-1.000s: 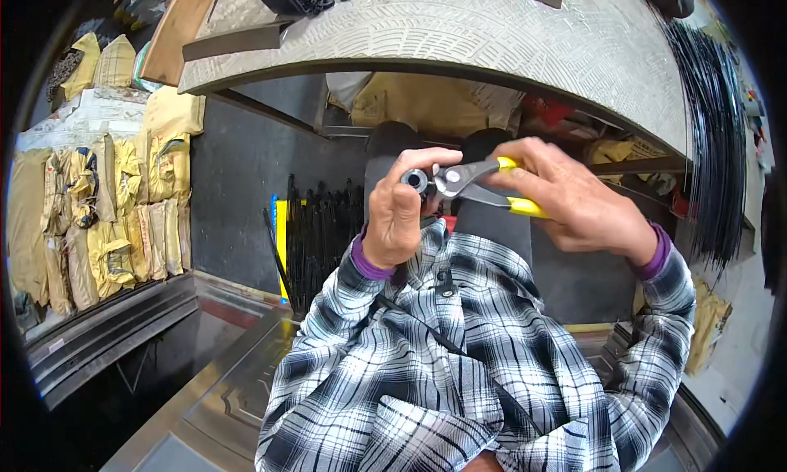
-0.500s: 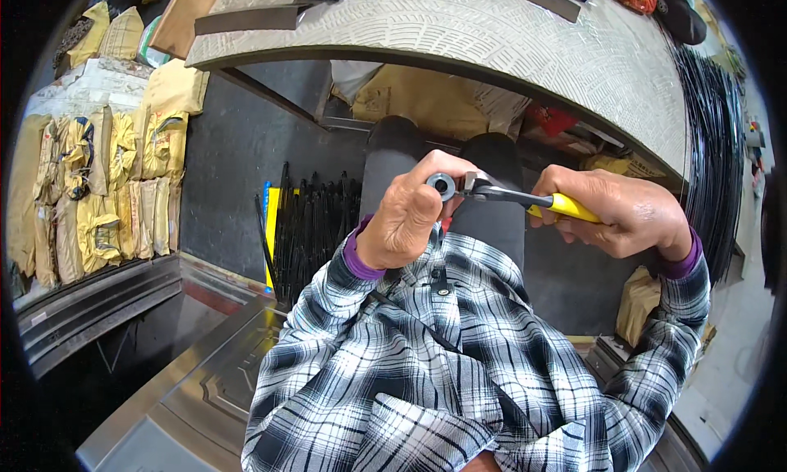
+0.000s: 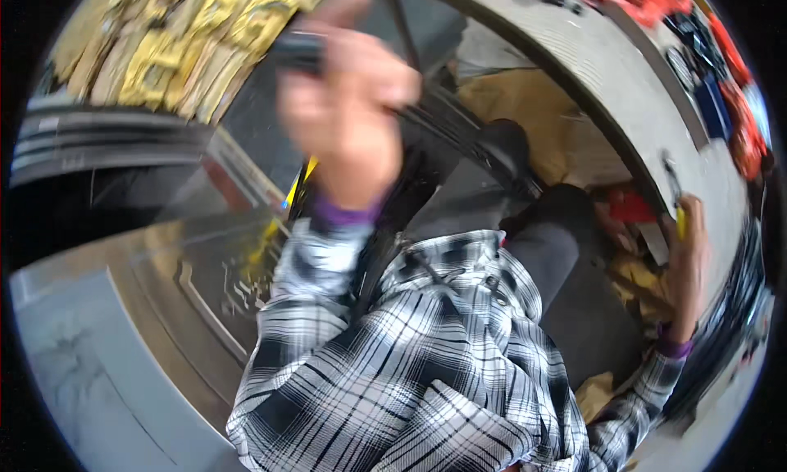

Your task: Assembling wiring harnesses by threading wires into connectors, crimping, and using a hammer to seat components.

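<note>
My left hand [image 3: 348, 103], smeared by motion, is raised at the upper left. Its fingers are round a short dark metal tube [image 3: 299, 50], whose details are lost in the blur. Far to the right, my right hand [image 3: 693, 247] rests at the table's edge. It is closed on the yellow handle of a pair of pliers [image 3: 680, 220]. The metal head of the pliers lies over the tabletop [image 3: 602, 74].
Stacked yellow and brown paper packages [image 3: 164, 62] fill the upper left. A shiny metal panel [image 3: 156, 275] stands at the lower left. Red bags [image 3: 648, 1] lie at the table's far end, and black strands [image 3: 730, 308] hang at its right side.
My hands have moved apart. The left swung up and leftward with the tube; the right carried the pliers rightward to the table. The whole view has turned, with the table now running down the right.
</note>
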`<move>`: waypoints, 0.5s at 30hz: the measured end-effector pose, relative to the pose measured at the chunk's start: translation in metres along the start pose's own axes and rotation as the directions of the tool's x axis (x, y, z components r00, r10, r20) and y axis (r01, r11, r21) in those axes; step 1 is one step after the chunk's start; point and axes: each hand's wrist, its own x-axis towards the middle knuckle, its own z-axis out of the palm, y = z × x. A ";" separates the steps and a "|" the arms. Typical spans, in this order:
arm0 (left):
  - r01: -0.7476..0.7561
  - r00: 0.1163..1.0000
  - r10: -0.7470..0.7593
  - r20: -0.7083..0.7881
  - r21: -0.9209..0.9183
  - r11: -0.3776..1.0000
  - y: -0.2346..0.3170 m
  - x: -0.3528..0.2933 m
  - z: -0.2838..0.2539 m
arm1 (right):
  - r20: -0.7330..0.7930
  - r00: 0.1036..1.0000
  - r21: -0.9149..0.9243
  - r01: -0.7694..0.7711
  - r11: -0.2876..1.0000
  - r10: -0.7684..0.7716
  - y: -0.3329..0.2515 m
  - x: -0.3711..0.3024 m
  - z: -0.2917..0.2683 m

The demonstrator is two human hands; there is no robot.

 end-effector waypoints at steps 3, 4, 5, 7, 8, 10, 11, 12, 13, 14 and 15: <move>-0.234 0.972 0.234 0.015 0.122 0.965 0.089 0.034 -0.055 | -0.049 0.997 -0.181 0.057 0.982 -0.067 0.073 -0.009 0.016; -0.318 0.947 0.322 -0.003 0.146 0.937 0.108 0.030 -0.060 | -0.055 0.998 -0.186 -0.047 0.981 0.037 0.080 -0.010 0.041; -0.318 0.945 0.326 -0.035 0.141 0.937 0.117 0.030 -0.071 | -0.077 0.987 -0.260 -0.160 0.952 0.144 0.084 -0.008 0.031; -0.446 0.894 0.397 0.205 0.468 0.763 0.144 0.027 -0.084 | -0.088 0.992 -0.255 -0.108 0.961 0.089 0.089 0.000 0.046; -0.432 0.901 0.391 0.188 0.460 0.776 0.132 0.026 -0.092 | -0.108 0.991 -0.309 -0.109 0.945 0.079 0.098 -0.003 0.044; -0.492 0.871 0.347 0.349 0.612 0.620 0.105 0.024 -0.103 | -0.102 0.981 -0.331 -0.189 0.924 0.164 0.106 -0.002 0.048; -0.503 0.863 0.331 0.382 0.716 0.484 0.080 0.025 -0.104 | -0.066 0.969 -0.381 -0.246 0.891 0.239 0.112 -0.003 0.044; -0.516 0.850 0.315 0.422 0.787 0.338 0.057 0.026 -0.104 | -0.043 0.944 -0.430 -0.314 0.847 0.328 0.122 -0.008 0.038; -0.439 0.898 0.161 0.408 0.832 0.339 0.028 0.021 -0.108 | 0.048 0.982 -0.452 -0.140 0.881 0.180 0.175 -0.025 0.028; -0.380 0.913 -0.007 0.407 0.858 0.345 -0.018 0.013 -0.110 | -0.024 0.987 -0.404 -0.157 0.901 0.161 0.164 -0.029 0.020; -0.313 0.901 -0.189 0.391 0.886 0.342 -0.058 0.003 -0.123 | -0.102 0.986 -0.268 -0.157 0.950 0.134 0.170 -0.035 0.020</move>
